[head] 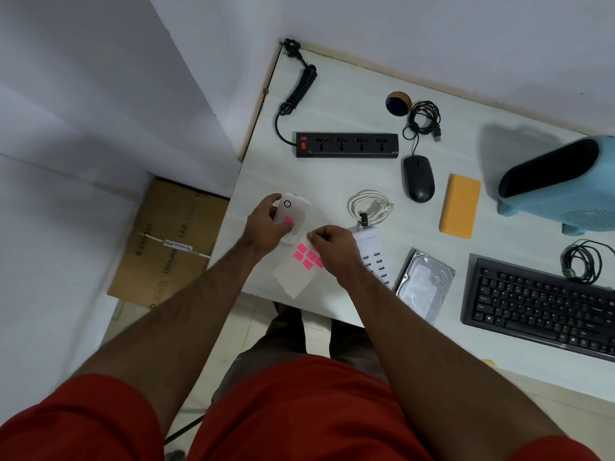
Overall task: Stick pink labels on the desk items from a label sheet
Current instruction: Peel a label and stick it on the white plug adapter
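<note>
My left hand (266, 224) grips a small white device (290, 211) with a black ring on top; a pink label (288, 221) sits on its face. Just right of it, my right hand (332, 251) is curled, fingertips pinched at the upper edge of the white label sheet (293, 277). Several pink labels (307, 256) remain on that sheet, which lies near the desk's front edge. Whether a label is between my right fingertips is hidden.
On the white desk (332, 181): black power strip (346, 145), black mouse (418, 178), white coiled cable (369, 205), yellow box (460, 207), white USB charger (371, 252), hard drive (424, 284), black keyboard (539, 307), blue fan heater (559, 184). A cardboard box (169, 241) lies on the floor at left.
</note>
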Available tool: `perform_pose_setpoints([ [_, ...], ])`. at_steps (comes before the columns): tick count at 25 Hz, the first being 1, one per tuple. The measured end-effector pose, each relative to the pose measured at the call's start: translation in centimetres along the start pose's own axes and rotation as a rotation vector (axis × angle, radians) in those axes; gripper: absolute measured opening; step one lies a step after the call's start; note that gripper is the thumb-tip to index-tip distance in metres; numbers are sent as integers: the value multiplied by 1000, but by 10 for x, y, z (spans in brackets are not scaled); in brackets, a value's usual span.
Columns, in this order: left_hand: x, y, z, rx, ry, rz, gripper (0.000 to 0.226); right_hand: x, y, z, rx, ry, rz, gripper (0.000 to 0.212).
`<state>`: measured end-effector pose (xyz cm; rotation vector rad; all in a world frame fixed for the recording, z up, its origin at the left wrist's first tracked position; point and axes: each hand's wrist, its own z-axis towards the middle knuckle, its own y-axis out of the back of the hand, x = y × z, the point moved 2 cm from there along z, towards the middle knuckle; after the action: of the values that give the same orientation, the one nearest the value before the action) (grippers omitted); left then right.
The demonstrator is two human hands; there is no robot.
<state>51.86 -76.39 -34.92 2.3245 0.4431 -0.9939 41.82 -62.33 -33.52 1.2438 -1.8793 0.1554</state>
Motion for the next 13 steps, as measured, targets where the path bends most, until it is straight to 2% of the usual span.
perform_pose_setpoints([
  [13, -6, -2, 4, -24, 48, -56, 60, -3, 3, -5, -2, -11, 48, 15],
])
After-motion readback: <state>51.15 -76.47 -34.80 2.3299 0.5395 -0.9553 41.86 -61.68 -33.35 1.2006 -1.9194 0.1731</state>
